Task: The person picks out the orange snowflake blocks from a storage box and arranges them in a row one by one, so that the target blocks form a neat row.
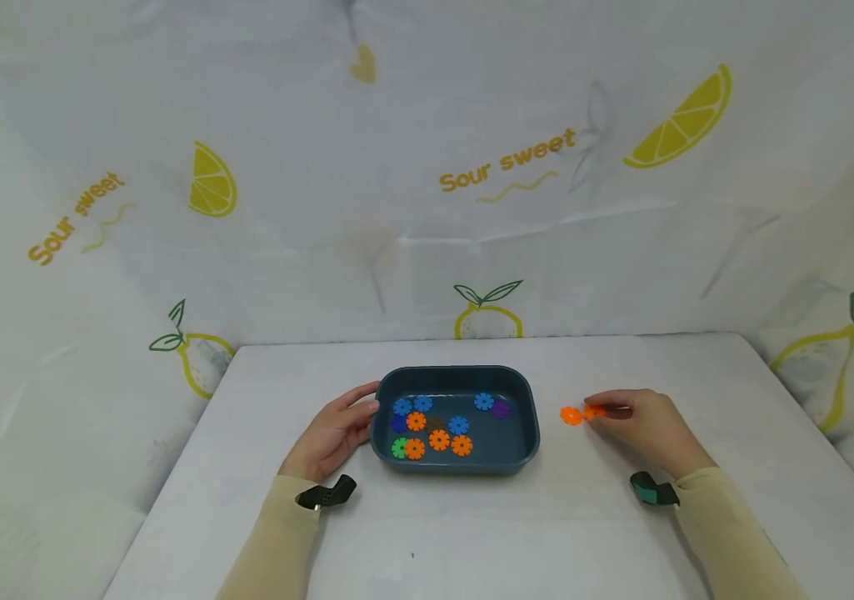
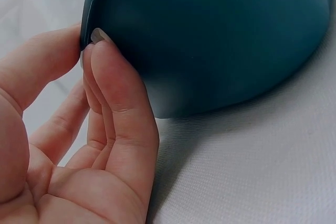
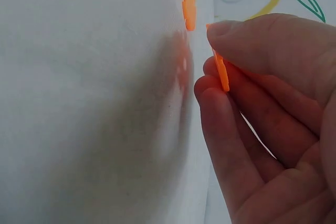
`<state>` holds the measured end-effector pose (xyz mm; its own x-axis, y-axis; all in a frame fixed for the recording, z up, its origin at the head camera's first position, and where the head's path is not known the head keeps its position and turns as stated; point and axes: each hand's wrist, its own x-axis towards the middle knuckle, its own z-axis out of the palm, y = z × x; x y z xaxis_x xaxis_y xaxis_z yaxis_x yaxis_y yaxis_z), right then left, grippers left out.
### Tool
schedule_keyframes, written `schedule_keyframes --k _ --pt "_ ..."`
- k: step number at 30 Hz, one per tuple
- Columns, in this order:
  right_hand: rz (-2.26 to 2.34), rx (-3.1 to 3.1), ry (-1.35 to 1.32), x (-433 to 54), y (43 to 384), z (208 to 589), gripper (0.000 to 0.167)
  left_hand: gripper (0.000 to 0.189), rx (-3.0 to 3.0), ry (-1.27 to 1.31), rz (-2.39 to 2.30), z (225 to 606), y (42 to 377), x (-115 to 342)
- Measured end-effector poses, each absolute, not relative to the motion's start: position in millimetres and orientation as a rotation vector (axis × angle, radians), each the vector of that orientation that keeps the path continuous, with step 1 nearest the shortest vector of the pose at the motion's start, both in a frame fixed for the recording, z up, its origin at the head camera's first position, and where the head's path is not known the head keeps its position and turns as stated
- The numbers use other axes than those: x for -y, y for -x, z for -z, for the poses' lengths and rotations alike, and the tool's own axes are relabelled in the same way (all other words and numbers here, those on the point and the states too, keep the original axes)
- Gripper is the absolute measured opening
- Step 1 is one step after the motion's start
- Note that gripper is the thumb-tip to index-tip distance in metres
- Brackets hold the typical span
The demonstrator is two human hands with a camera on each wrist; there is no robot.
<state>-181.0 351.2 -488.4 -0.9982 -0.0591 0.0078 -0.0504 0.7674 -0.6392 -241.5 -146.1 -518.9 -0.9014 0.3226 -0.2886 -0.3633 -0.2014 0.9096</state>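
A dark teal tray (image 1: pixel 455 467) stands on the white table, with several notched plastic discs in blue, orange, green and purple lying inside. My left hand (image 1: pixel 332 433) holds it by its left end. Up close in the left wrist view, the fingertips (image 2: pixel 107 59) are at the rim of the tray wall (image 2: pixel 220 40). To the right of the tray, my right hand (image 1: pixel 644 425) pinches an orange notched disc (image 3: pixel 221 72) between thumb and fingers. Another orange notched disc (image 1: pixel 571 416) is just left of those fingertips, between hand and tray.
White cloth with printed lemons (image 1: pixel 488 321) hangs behind the table and at both sides. The white tabletop (image 1: pixel 471 533) extends in front of the tray and out to both sides. A dark band (image 1: pixel 327 493) sits at each wrist.
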Motion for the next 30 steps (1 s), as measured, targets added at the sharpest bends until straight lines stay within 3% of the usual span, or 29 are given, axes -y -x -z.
schedule_keyframes --k 30 --pt "0.968 -2.982 0.097 -345.7 183.1 493.5 0.028 0.055 -1.637 0.058 -2.137 517.3 241.3 145.0"
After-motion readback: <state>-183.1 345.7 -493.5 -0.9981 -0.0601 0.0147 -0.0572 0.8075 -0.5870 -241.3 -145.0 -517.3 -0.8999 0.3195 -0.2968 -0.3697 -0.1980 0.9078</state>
